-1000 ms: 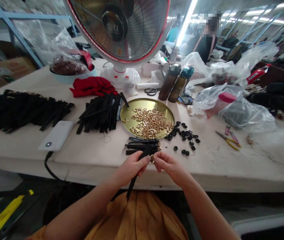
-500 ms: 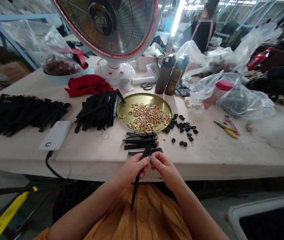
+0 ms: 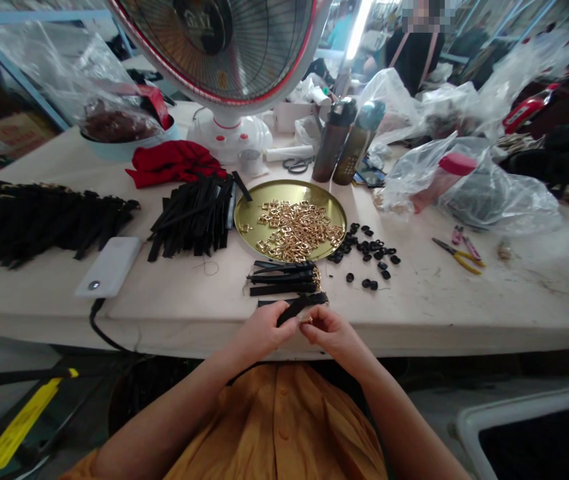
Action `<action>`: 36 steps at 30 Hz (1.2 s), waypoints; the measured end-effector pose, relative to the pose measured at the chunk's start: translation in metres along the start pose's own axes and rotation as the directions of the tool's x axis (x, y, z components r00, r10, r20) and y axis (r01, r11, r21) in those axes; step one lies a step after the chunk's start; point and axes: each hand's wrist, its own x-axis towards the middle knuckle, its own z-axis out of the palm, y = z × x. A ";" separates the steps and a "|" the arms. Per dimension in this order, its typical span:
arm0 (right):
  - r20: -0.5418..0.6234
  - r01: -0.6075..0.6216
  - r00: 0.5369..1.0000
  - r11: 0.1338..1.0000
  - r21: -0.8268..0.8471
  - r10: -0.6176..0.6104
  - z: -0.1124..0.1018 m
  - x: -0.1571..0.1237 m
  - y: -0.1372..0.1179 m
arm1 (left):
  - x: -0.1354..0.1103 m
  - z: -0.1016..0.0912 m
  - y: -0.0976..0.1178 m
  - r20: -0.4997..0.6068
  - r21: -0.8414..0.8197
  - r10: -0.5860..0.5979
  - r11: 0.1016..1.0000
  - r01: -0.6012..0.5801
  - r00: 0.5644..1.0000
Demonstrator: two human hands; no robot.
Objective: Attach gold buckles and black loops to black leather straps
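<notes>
At the table's near edge my left hand (image 3: 264, 330) pinches a black strap (image 3: 298, 305) that slants up to the right. My right hand (image 3: 331, 333) is closed beside it, its fingertips on a small gold buckle (image 3: 307, 321) at the strap. Just beyond lies a small stack of finished black straps (image 3: 281, 278). A round gold tray (image 3: 249, 213) holds several gold buckles (image 3: 297, 231). Loose black loops (image 3: 369, 253) are scattered to the tray's right. A pile of bare black straps (image 3: 194, 217) lies to its left.
A large fan (image 3: 224, 47) stands at the back, a red cloth (image 3: 174, 163) before it. More black straps (image 3: 39, 217) lie far left, with a white power bank (image 3: 109, 267). Two bottles (image 3: 347, 140), plastic bags (image 3: 469, 190) and pliers (image 3: 459, 252) sit right. Another person (image 3: 414, 47) works beyond.
The strap, which hung down from my left hand over my lap, has been drawn up and now points up-right over the table edge. Both hands stay close together.
</notes>
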 end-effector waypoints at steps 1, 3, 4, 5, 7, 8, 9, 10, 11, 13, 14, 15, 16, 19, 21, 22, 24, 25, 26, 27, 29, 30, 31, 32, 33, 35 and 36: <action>-0.021 0.008 1.000 1.000 -0.002 -0.008 0.000 0.000 0.001 | 0.000 0.000 0.000 -0.003 0.032 0.011 0.999 -0.010 1.000; -0.045 0.030 0.999 0.999 -0.015 -0.030 0.000 0.001 0.002 | 0.000 0.001 -0.002 0.001 0.066 0.027 0.997 -0.027 1.000; -0.046 0.042 0.998 0.999 -0.024 -0.043 0.000 0.001 0.002 | 0.000 0.002 -0.002 -0.002 0.078 0.032 0.996 -0.032 0.999; -0.043 0.052 0.998 0.998 -0.028 -0.053 0.001 0.001 0.002 | 0.000 0.001 -0.003 -0.009 0.091 0.037 0.995 -0.036 0.999; -0.032 0.046 0.998 0.999 -0.019 -0.047 0.003 0.000 0.002 | 0.000 0.000 -0.003 -0.027 0.118 0.045 0.992 -0.042 0.999; -0.024 0.031 0.999 0.999 -0.006 -0.031 0.005 0.000 0.002 | 0.000 -0.001 -0.004 -0.030 0.129 0.049 0.991 -0.044 0.998; -0.012 0.014 1.000 1.000 0.010 -0.014 0.006 0.000 0.001 | 0.001 -0.002 -0.004 -0.026 0.137 0.050 0.990 -0.046 0.998; 0.000 0.001 1.000 1.000 0.023 -0.001 0.007 0.000 0.001 | 0.001 -0.003 -0.003 -0.018 0.140 0.051 0.989 -0.048 0.999; 0.013 -0.007 1.000 0.999 0.035 0.007 0.008 -0.001 0.000 | 0.001 -0.004 -0.003 -0.007 0.138 0.055 0.989 -0.053 0.998; 0.039 -0.022 0.999 0.998 0.062 0.019 0.009 -0.003 -0.001 | 0.001 -0.004 -0.003 0.019 0.122 0.059 0.991 -0.061 0.998; 0.053 -0.035 0.998 0.996 0.081 0.031 0.008 -0.005 -0.002 | 0.001 -0.003 -0.003 0.033 0.104 0.052 0.993 -0.055 0.998; 0.069 -0.053 0.997 0.993 0.107 0.045 0.007 -0.006 -0.003 | 0.001 -0.002 -0.003 0.045 0.081 0.035 0.996 -0.038 0.998; 0.091 -0.073 0.994 0.987 0.141 0.061 0.006 -0.008 -0.004 | 0.001 -0.001 -0.003 0.054 0.056 0.009 0.998 -0.012 0.999; 0.140 -0.107 0.987 0.964 0.245 0.074 0.005 -0.013 -0.004 | 0.001 0.003 -0.004 0.046 -0.020 -0.076 0.997 0.077 0.996; 0.103 -0.077 0.993 0.957 0.280 0.050 0.006 -0.014 -0.001 | 0.001 0.005 -0.004 0.029 -0.048 -0.102 0.993 0.104 0.994; 0.064 -0.050 0.997 0.959 0.281 0.033 0.008 -0.013 0.001 | 0.001 0.006 -0.004 0.023 -0.056 -0.109 0.992 0.110 0.994; -0.031 0.002 1.000 0.966 0.259 0.006 0.010 -0.012 0.005 | 0.001 0.007 -0.003 0.026 -0.071 -0.122 0.990 0.124 0.992; -0.069 0.019 0.998 0.969 0.244 -0.002 0.011 -0.011 0.007 | 0.001 0.007 -0.002 0.033 -0.083 -0.132 0.988 0.134 0.991; -0.101 0.030 0.995 0.973 0.230 -0.007 0.012 -0.011 0.008 | 0.000 0.008 -0.002 0.046 -0.097 -0.141 0.985 0.145 0.989; -0.132 0.043 0.991 0.975 0.217 -0.014 0.011 -0.011 0.009 | 0.000 0.008 -0.001 0.064 -0.112 -0.146 0.982 0.152 0.987; -0.174 0.063 0.984 0.976 0.208 -0.027 0.010 -0.011 0.010 | -0.002 0.007 -0.001 0.106 -0.153 -0.127 0.978 0.142 0.986; -0.193 0.066 0.981 0.974 0.216 -0.024 0.009 -0.011 0.010 | -0.003 0.007 -0.001 0.123 -0.180 -0.105 0.976 0.126 0.987; -0.215 0.062 0.976 0.967 0.245 -0.008 0.007 -0.010 0.010 | -0.004 0.007 -0.002 0.132 -0.203 -0.084 0.973 0.110 0.988; -0.239 0.049 0.971 0.952 0.301 0.025 0.006 -0.010 0.010 | -0.005 0.007 -0.003 0.131 -0.216 -0.070 0.972 0.097 0.989; -0.260 0.030 0.963 0.925 0.379 0.076 0.005 -0.010 0.010 | -0.006 0.006 -0.004 0.123 -0.213 -0.063 0.973 0.088 0.990; -0.276 -0.010 0.941 0.830 0.558 0.197 0.004 -0.008 0.010 | -0.009 0.006 -0.006 0.102 -0.146 -0.052 0.987 0.066 0.993; -0.264 -0.030 0.931 0.774 0.632 0.251 0.005 -0.008 0.010 | -0.010 0.006 -0.007 0.103 -0.093 -0.036 0.995 0.045 0.994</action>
